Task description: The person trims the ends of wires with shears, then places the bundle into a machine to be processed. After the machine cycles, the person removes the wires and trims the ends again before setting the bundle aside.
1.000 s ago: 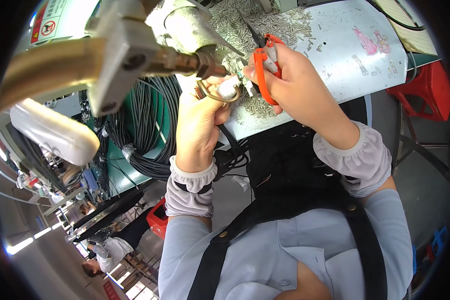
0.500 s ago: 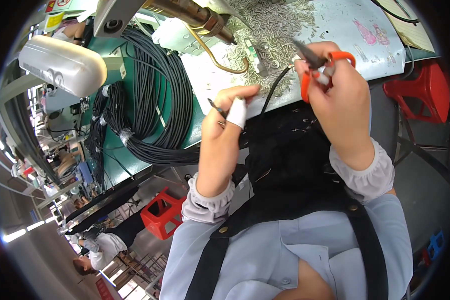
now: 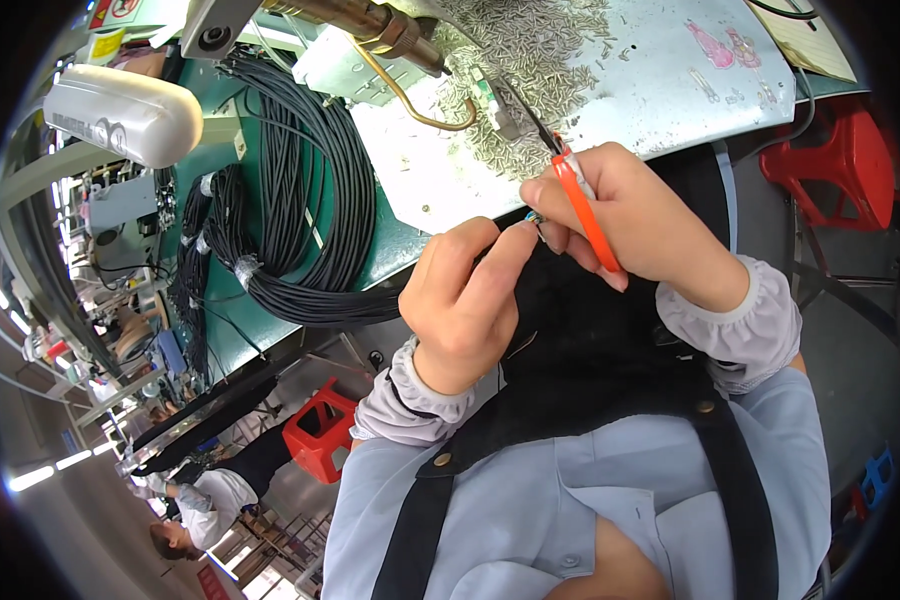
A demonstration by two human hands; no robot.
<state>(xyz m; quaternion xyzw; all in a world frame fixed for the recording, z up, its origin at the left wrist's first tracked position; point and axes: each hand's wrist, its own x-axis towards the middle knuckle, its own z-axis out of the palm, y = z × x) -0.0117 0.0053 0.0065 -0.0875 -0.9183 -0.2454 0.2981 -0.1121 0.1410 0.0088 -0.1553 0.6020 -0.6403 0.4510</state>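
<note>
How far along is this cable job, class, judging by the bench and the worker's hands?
Done: a heap of small grey offcuts covers the white bench mat. In hand: the left hand pinches a cable end with coloured wires, while the right hand holds orange-handled cutters beside it. Left: large coils of black cable on the green bench.

A grey worktop (image 3: 670, 90) is spreading ahead, red stools (image 3: 830, 165) are standing on the grey floor (image 3: 300, 500), and strip lights (image 3: 40, 472) are glowing at left.
</note>
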